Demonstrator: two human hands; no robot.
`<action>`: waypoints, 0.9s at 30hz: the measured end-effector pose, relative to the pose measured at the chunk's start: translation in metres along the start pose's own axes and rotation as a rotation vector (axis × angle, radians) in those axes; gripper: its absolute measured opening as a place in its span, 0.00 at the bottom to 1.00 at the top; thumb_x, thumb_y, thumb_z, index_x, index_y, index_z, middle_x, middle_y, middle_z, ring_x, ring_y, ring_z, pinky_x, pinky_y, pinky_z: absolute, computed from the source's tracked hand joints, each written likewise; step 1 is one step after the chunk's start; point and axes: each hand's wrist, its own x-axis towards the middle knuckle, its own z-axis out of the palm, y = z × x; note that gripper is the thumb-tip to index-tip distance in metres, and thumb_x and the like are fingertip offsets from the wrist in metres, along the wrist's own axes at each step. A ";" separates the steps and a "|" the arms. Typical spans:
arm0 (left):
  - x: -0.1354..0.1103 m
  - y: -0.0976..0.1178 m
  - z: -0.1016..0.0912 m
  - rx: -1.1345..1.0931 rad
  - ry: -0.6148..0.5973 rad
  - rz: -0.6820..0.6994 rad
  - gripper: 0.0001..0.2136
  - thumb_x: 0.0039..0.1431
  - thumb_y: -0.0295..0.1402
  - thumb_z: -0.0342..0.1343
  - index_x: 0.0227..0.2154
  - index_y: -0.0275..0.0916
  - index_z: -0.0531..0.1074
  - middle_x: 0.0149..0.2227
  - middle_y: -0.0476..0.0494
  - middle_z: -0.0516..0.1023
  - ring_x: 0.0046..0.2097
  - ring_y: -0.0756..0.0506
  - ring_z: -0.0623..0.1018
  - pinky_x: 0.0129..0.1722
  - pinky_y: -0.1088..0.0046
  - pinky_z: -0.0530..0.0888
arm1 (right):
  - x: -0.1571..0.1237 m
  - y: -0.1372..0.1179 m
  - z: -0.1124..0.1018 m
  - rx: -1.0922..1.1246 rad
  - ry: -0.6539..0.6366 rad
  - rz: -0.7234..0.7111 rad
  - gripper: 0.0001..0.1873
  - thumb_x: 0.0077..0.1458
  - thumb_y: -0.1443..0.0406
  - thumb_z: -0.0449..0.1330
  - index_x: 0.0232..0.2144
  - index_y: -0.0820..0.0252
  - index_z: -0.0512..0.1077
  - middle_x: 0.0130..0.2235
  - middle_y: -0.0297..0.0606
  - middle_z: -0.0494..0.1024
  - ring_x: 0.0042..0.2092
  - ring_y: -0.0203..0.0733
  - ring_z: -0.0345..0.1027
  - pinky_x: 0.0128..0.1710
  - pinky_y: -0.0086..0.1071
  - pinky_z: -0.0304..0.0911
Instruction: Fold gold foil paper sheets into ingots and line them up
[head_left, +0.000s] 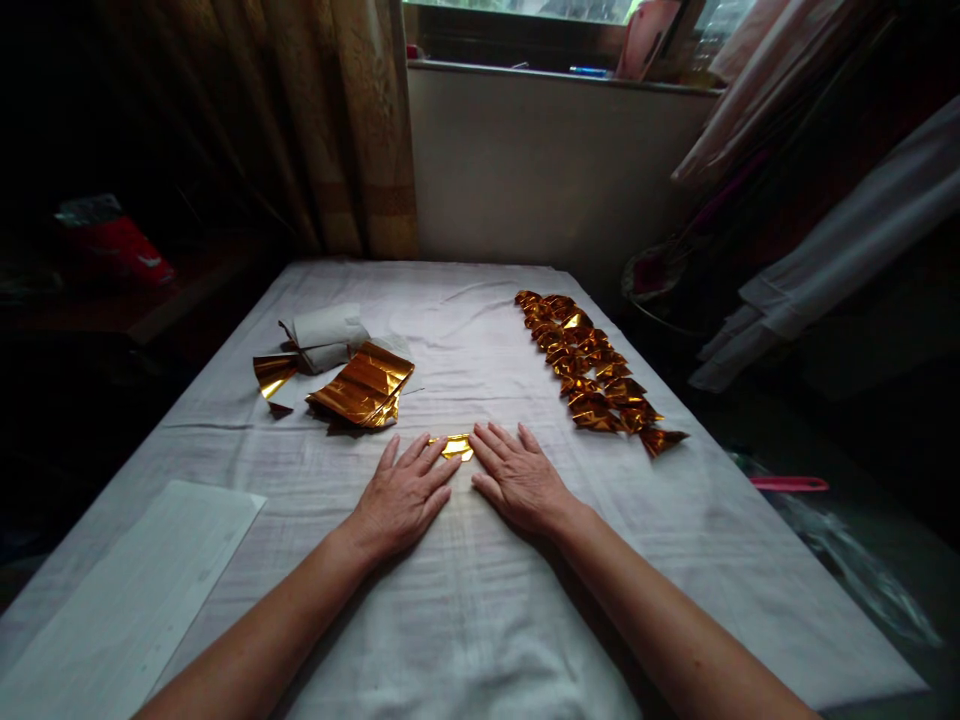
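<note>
A small folded piece of gold foil paper (pixel 457 447) lies flat on the table in front of me. My left hand (pixel 403 487) rests palm down with fingers stretched, its fingertips on the foil's left end. From the other side my right hand (pixel 520 473) lies flat too, fingertips on the right end. Only the foil's middle shows between the hands; its ends are partly hidden. Just beyond my left hand is a stack of gold foil sheets (pixel 364 385). Folded gold foil pieces (pixel 585 365) stand in rows at the right.
A white cloth covers the table (pixel 480 600). Crumpled greyish paper (pixel 326 330) and loose foil scraps (pixel 275 373) lie beyond the stack. A white sheet (pixel 142 590) is at the near left. A curtain (pixel 360 130) hangs behind; clothes (pixel 847 240) hang at the right.
</note>
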 end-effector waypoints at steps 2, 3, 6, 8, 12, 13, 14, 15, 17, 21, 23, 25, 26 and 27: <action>0.000 -0.002 -0.003 -0.002 -0.006 0.015 0.20 0.68 0.39 0.47 0.62 0.53 0.64 0.66 0.45 0.65 0.67 0.36 0.61 0.66 0.44 0.49 | 0.002 0.003 -0.001 -0.008 -0.002 0.012 0.29 0.68 0.55 0.48 0.67 0.56 0.55 0.69 0.42 0.55 0.70 0.48 0.46 0.68 0.55 0.38; 0.000 -0.003 -0.004 -0.005 -0.012 0.020 0.20 0.68 0.40 0.47 0.62 0.53 0.64 0.66 0.45 0.65 0.67 0.37 0.61 0.66 0.44 0.48 | 0.003 0.004 -0.002 -0.008 -0.003 0.016 0.29 0.68 0.55 0.48 0.67 0.56 0.55 0.69 0.41 0.55 0.70 0.48 0.45 0.68 0.55 0.38; 0.001 -0.006 -0.006 -0.016 -0.046 0.035 0.20 0.68 0.41 0.48 0.62 0.53 0.64 0.66 0.44 0.64 0.67 0.37 0.61 0.66 0.43 0.48 | 0.002 0.001 0.000 -0.011 -0.002 0.039 0.29 0.68 0.55 0.48 0.67 0.56 0.56 0.69 0.41 0.55 0.70 0.48 0.45 0.68 0.55 0.39; 0.001 -0.008 -0.006 -0.025 -0.052 0.043 0.20 0.68 0.41 0.48 0.61 0.53 0.65 0.66 0.45 0.64 0.67 0.37 0.61 0.66 0.43 0.48 | 0.001 -0.001 0.000 -0.022 0.012 0.054 0.29 0.67 0.55 0.48 0.67 0.57 0.56 0.69 0.43 0.56 0.70 0.49 0.46 0.68 0.55 0.40; 0.002 -0.010 -0.007 -0.036 -0.039 0.053 0.21 0.67 0.41 0.49 0.62 0.54 0.64 0.67 0.45 0.63 0.67 0.37 0.61 0.66 0.44 0.47 | -0.003 -0.002 -0.001 -0.037 0.011 -0.011 0.29 0.67 0.55 0.50 0.67 0.52 0.56 0.69 0.41 0.56 0.70 0.50 0.46 0.67 0.55 0.41; 0.002 -0.010 -0.007 -0.039 -0.037 0.053 0.21 0.67 0.41 0.50 0.62 0.54 0.64 0.67 0.45 0.63 0.67 0.37 0.61 0.66 0.44 0.47 | -0.003 -0.002 -0.002 -0.038 0.004 -0.022 0.28 0.67 0.54 0.50 0.67 0.50 0.56 0.69 0.40 0.55 0.70 0.51 0.46 0.67 0.55 0.41; 0.003 -0.010 -0.008 -0.045 -0.035 0.051 0.21 0.67 0.41 0.50 0.61 0.54 0.64 0.66 0.45 0.64 0.67 0.37 0.62 0.66 0.43 0.48 | -0.002 -0.001 -0.003 -0.040 0.000 -0.015 0.28 0.67 0.54 0.50 0.66 0.50 0.57 0.69 0.40 0.56 0.70 0.51 0.46 0.66 0.56 0.42; 0.003 -0.010 -0.008 -0.055 -0.033 0.049 0.20 0.67 0.41 0.50 0.61 0.54 0.65 0.66 0.45 0.64 0.67 0.36 0.62 0.66 0.43 0.48 | -0.002 0.000 -0.004 -0.043 0.001 0.007 0.27 0.67 0.54 0.49 0.66 0.50 0.58 0.69 0.40 0.56 0.70 0.52 0.46 0.66 0.57 0.42; 0.004 -0.010 -0.010 -0.090 -0.024 0.038 0.18 0.67 0.40 0.51 0.58 0.54 0.68 0.65 0.46 0.67 0.66 0.37 0.64 0.65 0.42 0.49 | 0.000 0.001 -0.005 -0.052 0.012 0.060 0.26 0.68 0.54 0.49 0.65 0.51 0.60 0.68 0.41 0.58 0.69 0.53 0.47 0.65 0.58 0.43; 0.006 -0.011 -0.010 -0.198 0.072 -0.055 0.12 0.66 0.36 0.50 0.47 0.51 0.76 0.57 0.48 0.75 0.61 0.39 0.70 0.64 0.44 0.54 | 0.003 0.000 -0.003 -0.055 0.040 0.082 0.26 0.67 0.55 0.50 0.64 0.53 0.61 0.68 0.42 0.59 0.68 0.53 0.50 0.64 0.56 0.46; 0.008 -0.011 -0.009 -0.235 0.139 -0.105 0.10 0.65 0.35 0.51 0.40 0.47 0.78 0.52 0.47 0.80 0.57 0.41 0.73 0.63 0.47 0.56 | 0.003 0.000 -0.001 -0.051 0.061 0.082 0.25 0.67 0.56 0.51 0.64 0.53 0.62 0.67 0.42 0.60 0.68 0.53 0.51 0.64 0.56 0.46; 0.013 -0.010 -0.008 -0.246 0.183 -0.135 0.07 0.64 0.35 0.53 0.36 0.44 0.77 0.46 0.46 0.81 0.51 0.42 0.76 0.61 0.52 0.61 | 0.003 0.000 0.000 -0.041 0.095 0.078 0.24 0.67 0.57 0.51 0.62 0.52 0.64 0.66 0.42 0.62 0.67 0.53 0.53 0.63 0.55 0.48; 0.016 -0.009 -0.008 -0.238 0.197 -0.158 0.06 0.63 0.35 0.54 0.35 0.43 0.76 0.44 0.45 0.81 0.48 0.42 0.77 0.57 0.55 0.65 | 0.004 0.000 0.000 -0.031 0.116 0.075 0.23 0.66 0.57 0.52 0.61 0.52 0.65 0.65 0.41 0.64 0.66 0.53 0.54 0.62 0.53 0.49; 0.020 -0.008 -0.008 -0.220 0.210 -0.189 0.06 0.62 0.36 0.55 0.36 0.43 0.75 0.42 0.45 0.81 0.46 0.42 0.76 0.54 0.58 0.68 | 0.006 0.000 0.000 -0.017 0.139 0.070 0.21 0.66 0.58 0.52 0.60 0.51 0.67 0.64 0.41 0.66 0.65 0.52 0.56 0.61 0.51 0.51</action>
